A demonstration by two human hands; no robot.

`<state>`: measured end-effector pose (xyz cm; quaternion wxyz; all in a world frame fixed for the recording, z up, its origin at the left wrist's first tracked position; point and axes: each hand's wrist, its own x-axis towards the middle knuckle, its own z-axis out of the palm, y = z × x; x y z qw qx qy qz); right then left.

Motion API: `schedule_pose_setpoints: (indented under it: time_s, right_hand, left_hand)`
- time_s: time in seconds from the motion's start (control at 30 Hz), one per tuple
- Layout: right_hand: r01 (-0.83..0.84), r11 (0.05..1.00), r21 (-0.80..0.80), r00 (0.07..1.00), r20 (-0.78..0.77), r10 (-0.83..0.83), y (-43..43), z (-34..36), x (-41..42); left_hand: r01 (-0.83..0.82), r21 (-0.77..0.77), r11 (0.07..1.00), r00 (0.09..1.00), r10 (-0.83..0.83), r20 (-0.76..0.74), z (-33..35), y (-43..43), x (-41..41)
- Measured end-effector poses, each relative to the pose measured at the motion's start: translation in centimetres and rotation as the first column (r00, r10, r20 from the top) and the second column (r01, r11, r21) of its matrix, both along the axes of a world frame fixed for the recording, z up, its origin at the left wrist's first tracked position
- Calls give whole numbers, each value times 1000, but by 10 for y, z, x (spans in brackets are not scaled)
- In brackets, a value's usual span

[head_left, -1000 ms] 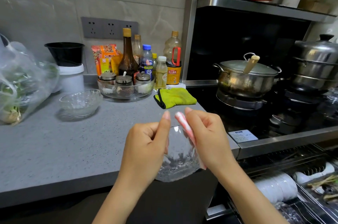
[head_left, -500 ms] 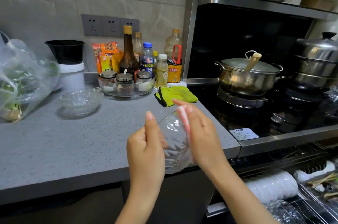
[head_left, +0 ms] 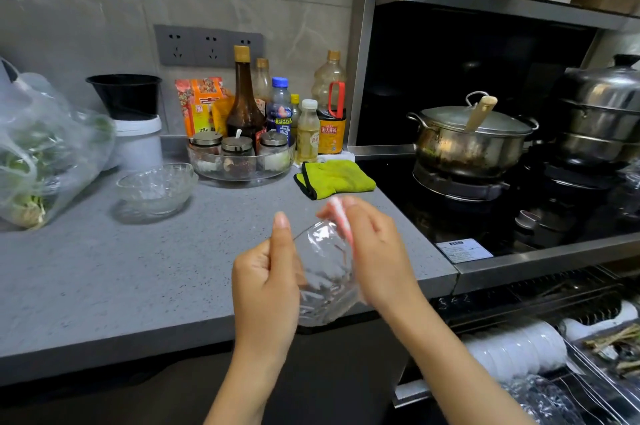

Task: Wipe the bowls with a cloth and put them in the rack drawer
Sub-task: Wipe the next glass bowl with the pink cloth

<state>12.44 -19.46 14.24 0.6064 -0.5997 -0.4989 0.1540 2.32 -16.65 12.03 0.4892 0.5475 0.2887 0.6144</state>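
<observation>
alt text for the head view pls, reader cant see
A left hand grips a clear glass bowl over the grey counter edge; the right hand holds a pink striped cloth against it. A second glass bowl sits behind, the open rack drawer lower right.

Grey tiled wall (head_left: 104, 8) with sockets (head_left: 207, 46), speckled grey countertop (head_left: 104, 279), black stove recess (head_left: 467, 71)

Both bare forearms reach up from below, palms facing each other. The left hand (head_left: 266, 286) grips the glass bowl (head_left: 325, 272), thumb upright by its rim. The right hand (head_left: 377, 258) pinches a pink-and-white cloth (head_left: 341, 222) over the opposite rim.
</observation>
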Motion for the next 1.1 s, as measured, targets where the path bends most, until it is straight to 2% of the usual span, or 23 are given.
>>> schedule_pose_setpoints:
  time_s: [0.07,0.13,0.2,0.27,0.33,0.4,0.47,0.53,0.6,0.63,0.7,0.8,0.9,0.97,1.07,1.1]
  right_hand:
    - [-93,995,-36,949,-304,78,0,3,8]
    - [-116,991,-60,913,-399,82,-3,7,10]
    - [-120,990,-73,930,-358,87,-4,8,12]
    - [-95,990,-101,954,-294,62,-5,8,14]
    - [-92,992,-90,959,-276,64,-7,11,16]
    - [-81,994,-73,966,-252,60,-8,17,16]
    - [-86,995,-55,984,-163,76,-10,22,13]
    - [-87,995,-55,996,-5,87,-9,22,13]
    - [-48,997,-66,986,157,58,-8,20,10]
    - [-38,997,-61,979,200,50,-6,18,10]
    - [-40,999,-9,983,180,41,-3,16,10]
    - [-10,994,113,990,138,-5,-3,10,8]
    - [86,980,178,941,309,-138,-4,-6,1]
    - [90,978,190,876,452,-169,-4,-15,-8]
    - [117,962,245,720,646,-252,-3,-17,-18]
    - [114,959,261,702,662,-263,-1,-16,-17]
  left_hand:
    - [40,-64,997,998,-36,53,-4,4,-6]
    - [106,-145,984,984,-83,155,-11,7,-9]
    - [156,-184,970,967,-112,231,-13,9,-10]
    - [164,-190,968,964,-117,237,-13,9,-9]
    - [154,-172,973,979,-127,160,-12,11,-9]
    - [101,-100,990,995,-99,23,-9,14,-13]
    - [105,16,994,990,-103,-96,0,17,-16]
    - [185,131,974,962,-153,-225,10,18,-16]
    - [224,234,946,924,-130,-359,17,18,-12]
    - [211,287,934,915,-86,-395,19,18,-10]
    - [146,352,925,921,2,-389,20,17,-6]
    - [41,259,965,961,32,-274,18,15,-4]
    - [-50,44,998,993,54,-103,14,19,-1]
    - [-74,-9,997,995,74,-60,10,19,2]
    - [28,-51,998,998,-30,-46,5,10,9]
    - [49,-64,997,998,-51,-34,4,7,10]
